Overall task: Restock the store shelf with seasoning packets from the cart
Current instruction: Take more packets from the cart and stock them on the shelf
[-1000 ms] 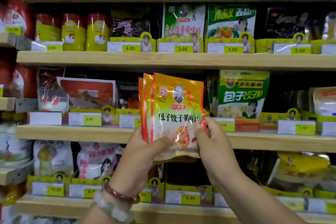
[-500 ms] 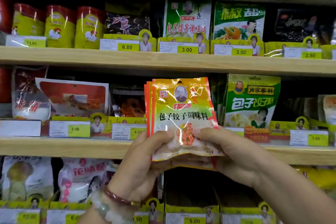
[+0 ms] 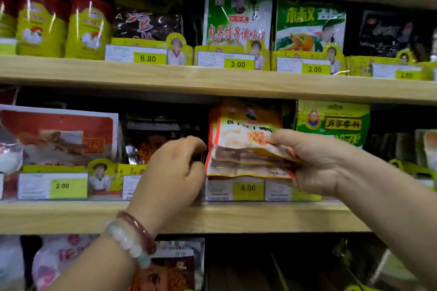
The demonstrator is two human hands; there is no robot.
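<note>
Tilting the seasoning packets [image 3: 246, 146] above the 4.00 tag [image 3: 247, 188], my right hand [image 3: 314, 160] is pinching them; left hand [image 3: 175, 172], curled, is holding nothing visible. They risk fanning apart and sliding out.

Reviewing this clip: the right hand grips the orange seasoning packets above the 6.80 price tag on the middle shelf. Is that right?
Not quite. In the head view the right hand grips the orange seasoning packets above the 4.00 price tag, not 6.80; that tag sits on the shelf above.
</note>
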